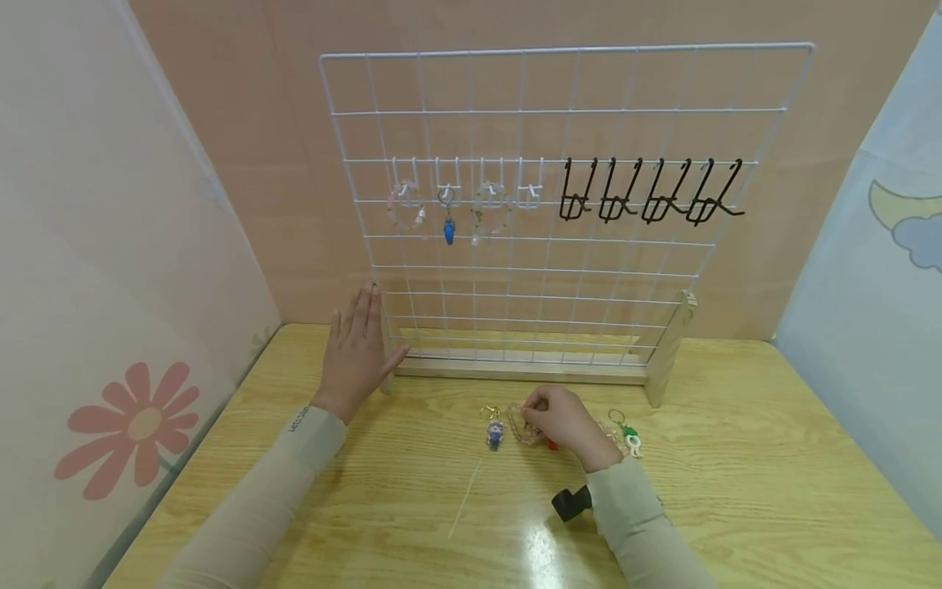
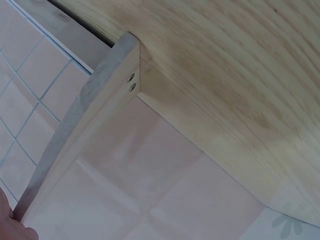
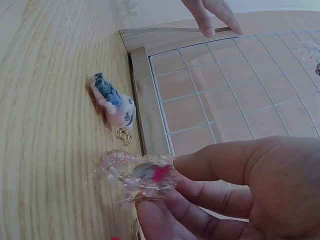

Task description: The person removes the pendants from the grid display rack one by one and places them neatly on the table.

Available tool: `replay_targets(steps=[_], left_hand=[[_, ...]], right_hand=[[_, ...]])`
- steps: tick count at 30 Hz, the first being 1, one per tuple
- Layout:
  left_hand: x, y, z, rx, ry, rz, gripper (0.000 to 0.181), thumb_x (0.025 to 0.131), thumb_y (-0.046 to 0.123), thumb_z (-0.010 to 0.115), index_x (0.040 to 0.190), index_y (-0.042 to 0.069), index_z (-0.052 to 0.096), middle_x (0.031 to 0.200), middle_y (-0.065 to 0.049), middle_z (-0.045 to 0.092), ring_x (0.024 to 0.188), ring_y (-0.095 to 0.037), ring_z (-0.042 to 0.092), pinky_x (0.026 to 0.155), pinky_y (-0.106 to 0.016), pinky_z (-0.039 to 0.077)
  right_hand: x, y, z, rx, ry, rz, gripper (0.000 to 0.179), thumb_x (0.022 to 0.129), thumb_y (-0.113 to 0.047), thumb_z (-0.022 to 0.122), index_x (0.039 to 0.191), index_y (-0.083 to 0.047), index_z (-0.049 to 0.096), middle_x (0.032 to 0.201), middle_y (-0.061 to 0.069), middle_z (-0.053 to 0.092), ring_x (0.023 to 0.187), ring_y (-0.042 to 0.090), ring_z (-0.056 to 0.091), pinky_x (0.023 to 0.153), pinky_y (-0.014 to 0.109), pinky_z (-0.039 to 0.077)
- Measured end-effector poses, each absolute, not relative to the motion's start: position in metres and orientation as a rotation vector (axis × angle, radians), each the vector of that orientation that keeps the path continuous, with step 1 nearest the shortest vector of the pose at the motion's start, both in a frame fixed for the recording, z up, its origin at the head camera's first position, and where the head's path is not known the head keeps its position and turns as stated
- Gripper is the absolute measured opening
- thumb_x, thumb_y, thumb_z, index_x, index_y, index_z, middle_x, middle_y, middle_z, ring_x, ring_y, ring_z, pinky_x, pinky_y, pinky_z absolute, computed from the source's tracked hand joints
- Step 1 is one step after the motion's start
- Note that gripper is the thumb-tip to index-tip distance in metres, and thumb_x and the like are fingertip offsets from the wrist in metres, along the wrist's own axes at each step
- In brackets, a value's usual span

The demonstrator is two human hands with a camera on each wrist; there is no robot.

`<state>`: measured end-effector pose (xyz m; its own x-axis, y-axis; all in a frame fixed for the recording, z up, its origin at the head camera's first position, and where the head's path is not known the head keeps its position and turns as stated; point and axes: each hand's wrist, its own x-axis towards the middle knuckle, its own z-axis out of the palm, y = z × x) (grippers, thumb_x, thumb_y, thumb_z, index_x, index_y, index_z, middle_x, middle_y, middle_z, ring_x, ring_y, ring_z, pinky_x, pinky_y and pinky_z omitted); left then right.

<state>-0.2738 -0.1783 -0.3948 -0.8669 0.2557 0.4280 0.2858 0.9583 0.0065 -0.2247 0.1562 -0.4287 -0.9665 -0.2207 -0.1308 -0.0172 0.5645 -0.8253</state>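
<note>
My left hand rests with straight fingers against the left wooden support of a white wire grid rack. Just in front of the rack, my right hand pinches a clear-pink beaded bracelet between thumb and fingers, low over the table. A grey and a bright pink piece show among its beads in the right wrist view. Left of that hand lies a figure keychain with a gold clasp. A green-and-white keychain lies to its right, and a red piece is partly hidden under the hand.
White hooks on the grid carry a pink bracelet, a blue keychain and a green-beaded bracelet; the fourth white hook is bare. Several black hooks hang to the right. Patterned walls flank the wooden table.
</note>
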Motion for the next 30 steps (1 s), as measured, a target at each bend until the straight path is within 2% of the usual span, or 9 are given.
replay_targets(steps=[7, 16, 22, 26, 30], left_hand=[[-0.274, -0.179, -0.396, -0.385, -2.673, -0.092, 0.104, 0.098, 0.052, 0.061, 0.160, -0.002, -0.002, 0.169, -0.019, -0.003, 0.155, -0.037, 0.010, 0.121, -0.061, 0.011], [-0.274, -0.179, -0.396, -0.384, -2.680, -0.118, 0.104, 0.098, 0.053, 0.060, 0.161, -0.001, -0.005, 0.169, -0.019, -0.002, 0.156, -0.035, 0.005, 0.122, -0.061, 0.009], [-0.273, -0.179, -0.395, -0.389, -2.662, -0.101, 0.105, 0.097, 0.052, 0.062, 0.160, -0.003, -0.001, 0.168, -0.023, 0.005, 0.155, -0.036, 0.008, 0.120, -0.063, 0.016], [-0.272, -0.179, -0.394, -0.389, -2.675, -0.115, 0.104, 0.098, 0.052, 0.061, 0.160, -0.002, -0.002, 0.169, -0.021, 0.001, 0.156, -0.033, 0.003, 0.121, -0.061, 0.012], [-0.273, -0.180, -0.395, -0.390, -2.670, -0.119, 0.104, 0.098, 0.053, 0.061, 0.161, -0.001, -0.003, 0.169, -0.020, 0.001, 0.156, -0.031, 0.000, 0.121, -0.061, 0.010]], right_hand=[[-0.225, 0.157, -0.430, -0.173, 2.608, -1.344, 0.007, 0.097, -0.007, 0.066, 0.097, 0.000, 0.069, 0.082, 0.008, 0.067, 0.066, 0.022, 0.065, 0.057, 0.034, 0.056], [-0.225, 0.156, -0.425, -0.175, 2.617, -1.357, 0.011, 0.099, -0.008, 0.062, 0.100, 0.000, 0.069, 0.084, 0.008, 0.067, 0.066, 0.023, 0.062, 0.056, 0.031, 0.051], [-0.224, 0.155, -0.419, -0.183, 2.634, -1.395, 0.019, 0.101, -0.013, 0.060, 0.107, 0.002, 0.069, 0.090, 0.013, 0.069, 0.072, 0.024, 0.066, 0.060, 0.035, 0.056], [-0.224, 0.155, -0.412, -0.227, 2.649, -1.477, 0.020, 0.101, -0.014, 0.060, 0.111, 0.002, 0.068, 0.096, 0.017, 0.070, 0.079, 0.026, 0.067, 0.065, 0.035, 0.057], [-0.225, 0.153, -0.401, -0.312, 2.610, -1.619, 0.019, 0.102, -0.011, 0.059, 0.113, 0.001, 0.068, 0.100, 0.016, 0.069, 0.087, 0.033, 0.068, 0.076, 0.043, 0.059]])
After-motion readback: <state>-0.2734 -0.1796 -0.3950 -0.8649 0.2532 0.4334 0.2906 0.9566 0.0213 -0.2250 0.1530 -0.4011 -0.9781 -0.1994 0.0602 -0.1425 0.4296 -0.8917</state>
